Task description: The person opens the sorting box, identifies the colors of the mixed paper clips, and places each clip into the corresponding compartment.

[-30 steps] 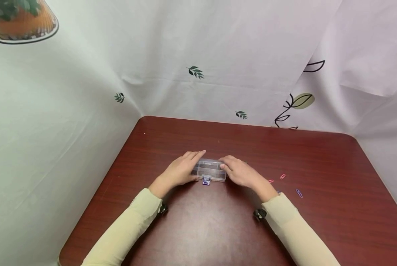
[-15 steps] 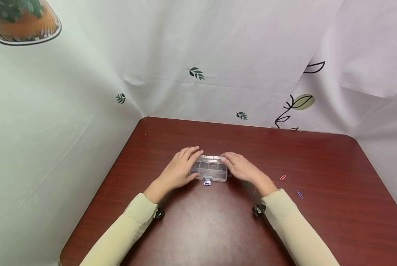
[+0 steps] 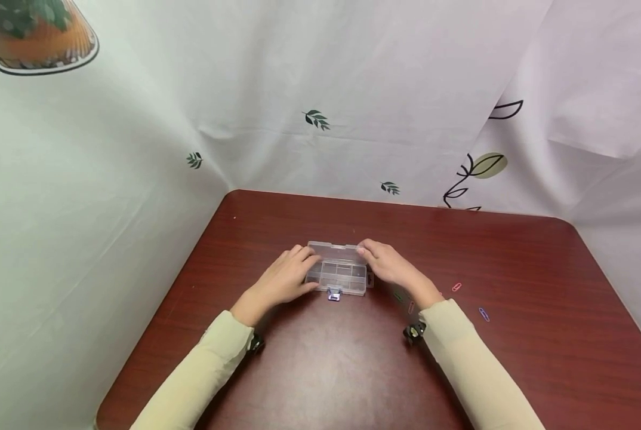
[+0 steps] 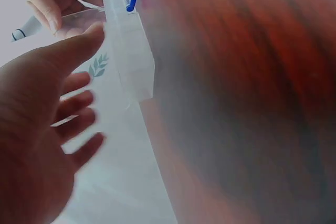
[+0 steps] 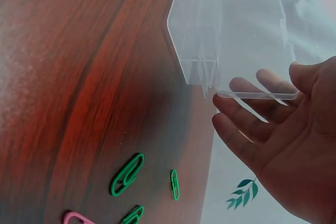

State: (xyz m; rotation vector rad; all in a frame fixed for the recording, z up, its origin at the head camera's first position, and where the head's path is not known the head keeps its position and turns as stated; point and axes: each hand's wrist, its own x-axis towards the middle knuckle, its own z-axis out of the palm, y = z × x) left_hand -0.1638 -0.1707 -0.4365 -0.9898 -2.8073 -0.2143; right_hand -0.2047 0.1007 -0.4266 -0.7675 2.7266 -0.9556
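Note:
A clear plastic compartment box (image 3: 344,280) stands on the table between both hands, its lid (image 3: 333,253) raised at the back. Dividers split the inside into small cells, and a blue latch (image 3: 333,294) hangs at the front. My right hand (image 3: 390,263) holds the lid's right edge, thumb at its outer corner and fingers behind the clear plastic in the right wrist view. At the box's left end, my left hand (image 3: 277,278) has its fingers loosely bent and apart; its thumb overlaps the box wall (image 4: 137,59) in the left wrist view.
Several paper clips lie right of the box, among them a red clip (image 3: 456,287), a blue clip (image 3: 484,314) and a green clip (image 5: 127,174). The dark red table (image 3: 320,370) meets a white patterned cloth (image 3: 245,89) behind and at the sides.
The lid has swung up and back from lying closed over the box, with my right hand moving away along with it. My left hand has shifted slightly left and its fingers have spread.

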